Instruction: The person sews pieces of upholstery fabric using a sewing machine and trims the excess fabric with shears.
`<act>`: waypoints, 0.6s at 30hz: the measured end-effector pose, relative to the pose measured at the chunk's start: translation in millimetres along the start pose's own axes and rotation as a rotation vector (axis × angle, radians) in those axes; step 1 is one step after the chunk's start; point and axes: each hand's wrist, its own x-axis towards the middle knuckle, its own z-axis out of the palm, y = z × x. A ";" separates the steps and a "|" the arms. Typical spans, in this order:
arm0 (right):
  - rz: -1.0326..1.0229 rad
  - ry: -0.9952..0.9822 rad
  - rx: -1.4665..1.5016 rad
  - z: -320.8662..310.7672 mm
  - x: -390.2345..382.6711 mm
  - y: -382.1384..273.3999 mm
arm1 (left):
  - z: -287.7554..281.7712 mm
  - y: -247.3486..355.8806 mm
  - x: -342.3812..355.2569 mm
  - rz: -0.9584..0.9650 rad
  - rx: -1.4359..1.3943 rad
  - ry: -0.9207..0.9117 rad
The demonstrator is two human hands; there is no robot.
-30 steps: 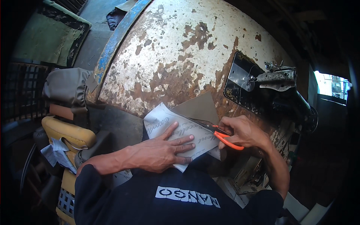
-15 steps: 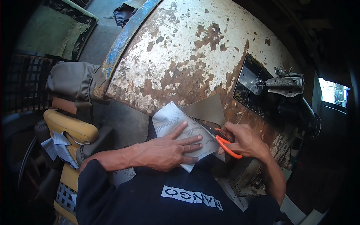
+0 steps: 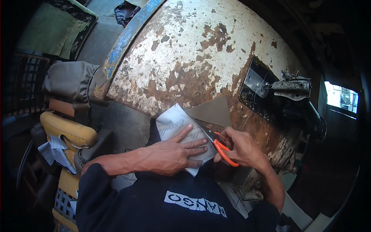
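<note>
My left hand [image 3: 174, 154] lies with fingers spread on a white sheet [image 3: 168, 123] with grey printed script, pressing it over my lap at the table's near edge. My right hand [image 3: 241, 149] grips orange-handled scissors [image 3: 226, 154], their dark blades along the white sheet's right side beside my left fingertips. A grey-brown piece of material [image 3: 212, 110] sticks out from beneath the white sheet onto the table.
A black sewing machine [image 3: 290, 91] is set into the rusty, flaking tabletop [image 3: 170, 50] at right. A yellow padded chair [image 3: 67, 127] with paper scraps and a grey cover [image 3: 69, 81] stand at left, beside a green board [image 3: 54, 34].
My right hand and the scissors have moved left and slightly toward me, closer to my left fingers. My left hand stays spread on the sheet. The view has shifted slightly.
</note>
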 end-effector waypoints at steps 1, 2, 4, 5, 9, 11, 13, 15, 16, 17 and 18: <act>-0.015 0.011 0.010 2.0 1.6 0.4 | 0.2 0.1 -0.5 -0.004 0.000 0.008; -0.019 0.013 0.008 5.2 1.5 2.7 | 0.8 0.2 -0.9 -0.008 0.001 0.015; -0.022 0.046 0.003 11.8 -1.9 6.7 | 5.7 -0.1 -1.2 0.004 -0.015 0.096; -0.014 0.068 0.007 12.6 -3.2 3.6 | 7.3 0.2 -1.4 0.018 -0.036 0.176; -0.011 0.070 -0.008 17.0 -1.5 -3.9 | 9.4 1.7 -5.1 0.015 -0.026 0.191; -0.039 0.093 0.073 18.3 -4.3 1.9 | 6.6 3.7 -0.9 -0.017 -0.027 0.166; 0.048 0.143 0.126 21.2 -9.6 5.7 | 4.8 4.3 1.9 -0.020 -0.010 0.149; 0.136 0.194 0.179 32.4 -16.3 8.9 | 3.3 4.8 0.2 -0.020 0.008 0.135; 0.120 0.213 0.171 40.4 -22.1 10.5 | 3.7 6.6 0.8 -0.031 0.008 0.125; 0.104 0.232 0.164 45.2 -25.4 10.8 | 3.6 8.1 2.0 -0.042 0.009 0.115; 0.099 0.224 0.120 47.8 -25.1 9.6 | 2.9 9.2 4.1 -0.039 0.016 0.110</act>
